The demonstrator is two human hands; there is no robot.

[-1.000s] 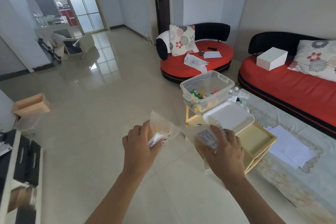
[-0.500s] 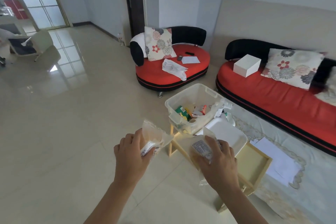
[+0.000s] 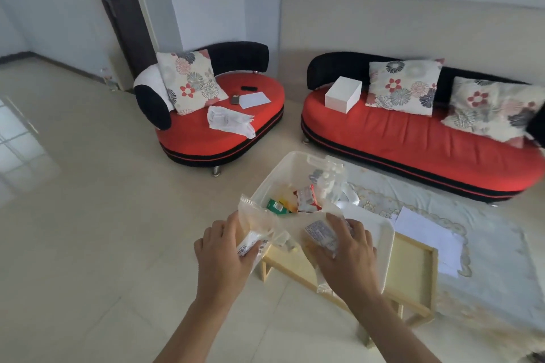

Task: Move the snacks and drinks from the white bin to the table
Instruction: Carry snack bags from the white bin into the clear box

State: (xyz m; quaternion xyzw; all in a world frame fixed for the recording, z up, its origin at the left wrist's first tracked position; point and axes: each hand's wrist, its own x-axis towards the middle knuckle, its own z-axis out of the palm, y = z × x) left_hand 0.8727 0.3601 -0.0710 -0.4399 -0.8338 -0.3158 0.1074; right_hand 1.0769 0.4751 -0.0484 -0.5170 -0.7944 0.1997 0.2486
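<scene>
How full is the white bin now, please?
Partly full: the white bin holds a green carton and a red packet.

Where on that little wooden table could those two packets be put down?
Bare wood of the table lies right of the white lid, up to its raised rim. The white bin and lid crowd the rest.

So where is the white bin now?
Head view, centre: the white bin sits at the far end of the wooden table, just beyond the left hand and right hand.

A low wooden table (image 3: 413, 271) bears the white bin (image 3: 281, 169) and a white lid (image 3: 382, 234).
</scene>
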